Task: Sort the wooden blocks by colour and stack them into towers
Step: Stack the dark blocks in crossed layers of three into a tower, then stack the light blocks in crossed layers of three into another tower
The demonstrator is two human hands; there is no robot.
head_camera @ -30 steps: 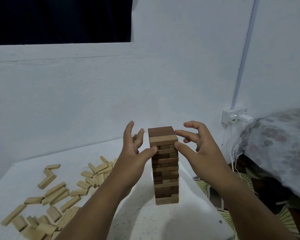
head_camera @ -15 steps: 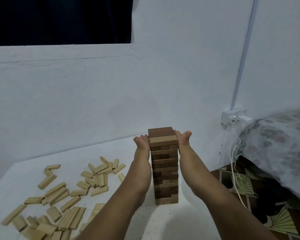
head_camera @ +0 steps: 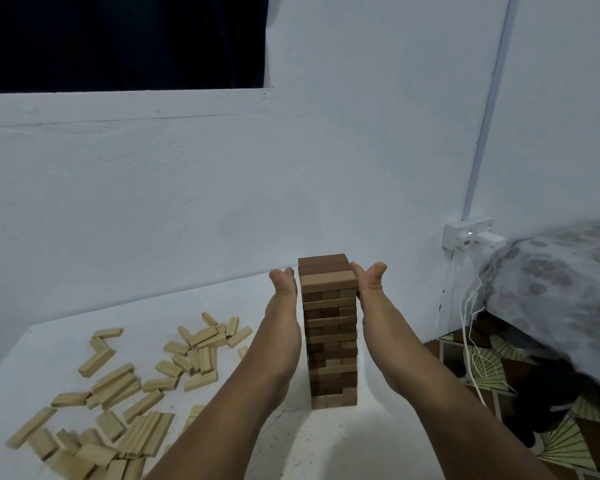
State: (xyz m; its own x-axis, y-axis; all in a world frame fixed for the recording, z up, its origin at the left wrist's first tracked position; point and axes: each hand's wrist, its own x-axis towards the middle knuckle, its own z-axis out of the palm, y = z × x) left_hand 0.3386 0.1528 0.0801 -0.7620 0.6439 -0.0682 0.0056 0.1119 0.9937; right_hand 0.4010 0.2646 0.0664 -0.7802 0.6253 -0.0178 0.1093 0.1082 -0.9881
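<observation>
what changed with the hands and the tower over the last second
A second ago both hands hovered at the tower's top with fingers spread. Since then the left hand and right hand have turned palms inward and lie flat against opposite sides of the brown tower, as they did half a second ago. The tower and the loose pale blocks have stayed put.
</observation>
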